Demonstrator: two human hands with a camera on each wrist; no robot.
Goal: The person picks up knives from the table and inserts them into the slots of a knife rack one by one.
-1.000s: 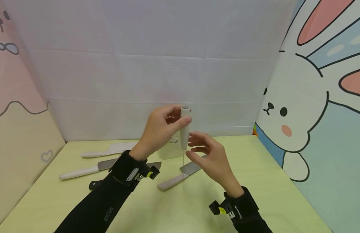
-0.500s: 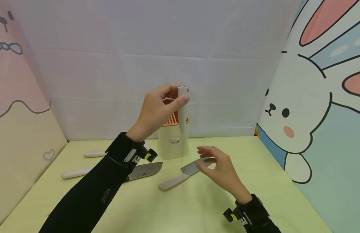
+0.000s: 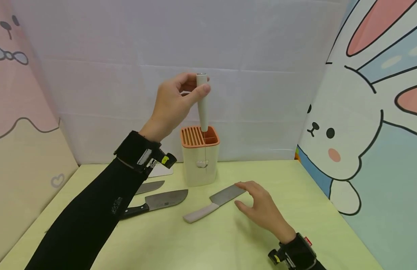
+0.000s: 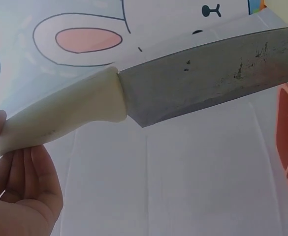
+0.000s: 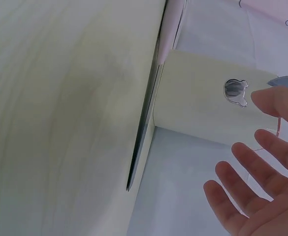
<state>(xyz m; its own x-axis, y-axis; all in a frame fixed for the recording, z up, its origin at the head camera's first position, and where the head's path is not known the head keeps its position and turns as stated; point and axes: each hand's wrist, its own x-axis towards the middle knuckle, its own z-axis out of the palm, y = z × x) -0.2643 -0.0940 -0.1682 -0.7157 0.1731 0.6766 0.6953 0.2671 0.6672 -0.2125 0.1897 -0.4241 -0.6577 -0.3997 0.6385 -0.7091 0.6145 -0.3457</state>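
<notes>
The left hand (image 3: 171,105) has its thumb and fingers pinching the butt of a white-handled knife (image 3: 203,116), which hangs blade down. From the head view its edge-on blade crosses the front of a pale holder (image 3: 194,155) with an orange slotted top; whether the two touch, I can't tell. The holder stands near the middle of the surface's (image 3: 161,243) back edge.

The right hand (image 3: 262,206) is held above the surface, its fingers spread and loosely bent. Just beside it, on the surface in front of the holder, lies a cleaver (image 3: 222,198) with its pale handle angled toward the front edge.

Over toward the left edge a black-handled knife (image 3: 157,202) lies flat. Behind it, nearer the back edge, are a slim blade (image 3: 152,186) and a pale blade (image 3: 161,171), both partly hidden by the black left sleeve (image 3: 90,217).
</notes>
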